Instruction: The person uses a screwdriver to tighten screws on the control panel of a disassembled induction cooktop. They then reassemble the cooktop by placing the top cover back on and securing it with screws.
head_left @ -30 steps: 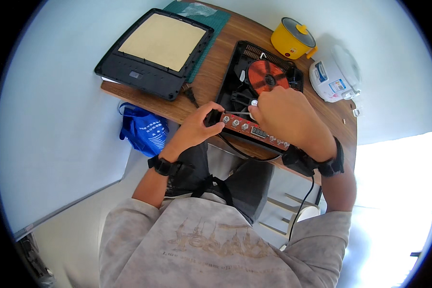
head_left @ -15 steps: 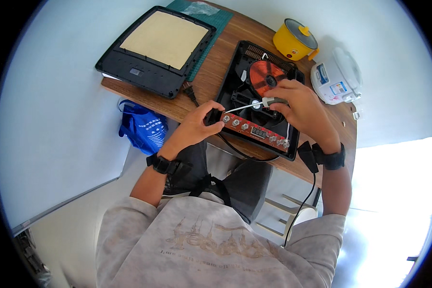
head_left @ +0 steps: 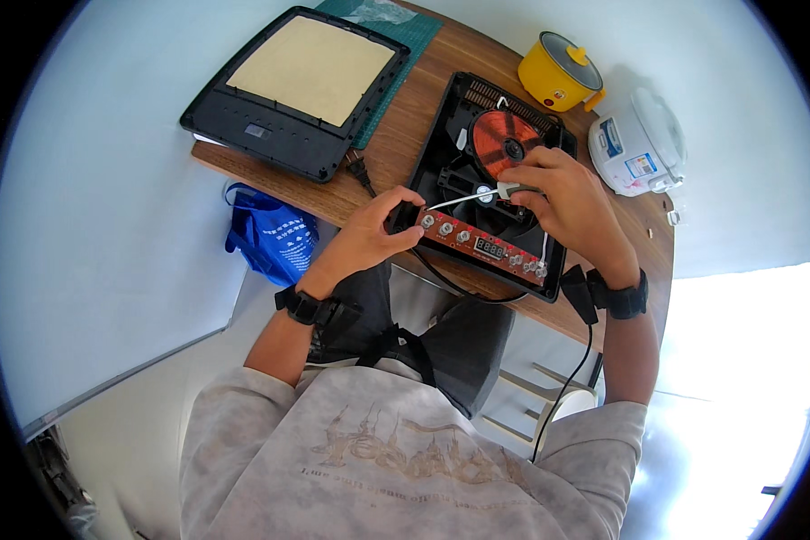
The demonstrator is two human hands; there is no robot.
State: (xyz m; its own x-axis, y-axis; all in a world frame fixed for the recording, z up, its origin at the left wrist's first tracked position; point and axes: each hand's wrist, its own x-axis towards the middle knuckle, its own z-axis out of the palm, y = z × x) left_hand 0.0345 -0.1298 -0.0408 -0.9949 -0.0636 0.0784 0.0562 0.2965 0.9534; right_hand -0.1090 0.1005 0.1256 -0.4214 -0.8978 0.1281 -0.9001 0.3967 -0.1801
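Note:
The opened black base of an induction cooker point(head_left: 437, 155) lies at an angle on the table, its copper coil point(head_left: 493, 137) exposed. Along its near edge runs a red control board point(head_left: 457, 233) with a small display and several buttons. My left hand point(head_left: 369, 234) grips the near left corner of the base, thumb beside the board's left end. In my right hand point(head_left: 580, 205) is a screwdriver point(head_left: 508, 190), pinched by its grey and white handle. Its shaft points left, and the tip reaches the board's left end near my left fingers.
On a green cutting mat point(head_left: 416, 40) rests the cooker's black top cover point(head_left: 214, 121), inner side up. A yellow electric pot point(head_left: 538, 83) and a white rice cooker point(head_left: 616, 157) stand at the right. A power plug point(head_left: 358, 168) lies between the cooker parts. A blue bag point(head_left: 265, 236) hangs below the table's left edge.
The table and the things on it have shifted very slightly in the picture. Both hands keep the same hold, and the screwdriver tip remains at the board's left end.

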